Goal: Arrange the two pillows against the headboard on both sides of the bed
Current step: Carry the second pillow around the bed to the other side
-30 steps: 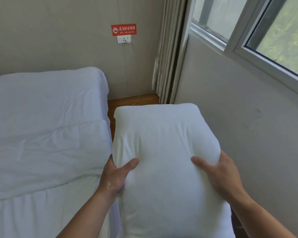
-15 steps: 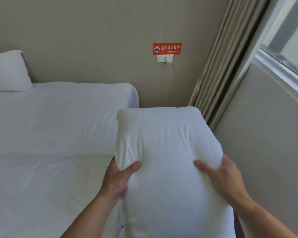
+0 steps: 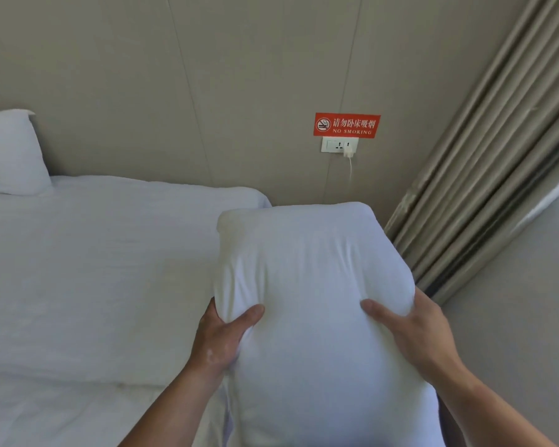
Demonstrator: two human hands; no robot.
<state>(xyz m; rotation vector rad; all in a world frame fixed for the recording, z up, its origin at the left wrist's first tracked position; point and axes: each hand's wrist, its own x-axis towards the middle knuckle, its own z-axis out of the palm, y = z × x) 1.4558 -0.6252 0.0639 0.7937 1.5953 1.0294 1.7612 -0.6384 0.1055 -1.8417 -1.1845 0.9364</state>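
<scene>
Holding: white pillow (image 3: 310,317), left hand (image 3: 220,337) and right hand (image 3: 423,337) fingers clamped on its sides
Done: other pillow (image 3: 8,153) at 10 o'clock, against wall
Left: bed (image 3: 110,269) 12 o'clock corner bare

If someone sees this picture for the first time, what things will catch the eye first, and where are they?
First comes the big white pillow at centre, held from both sides by the left hand and the right hand, beside the right edge of the bed. Next is the red no-smoking sign on the beige wall, above a socket. A second pillow leans at the far left against the wall.
</scene>
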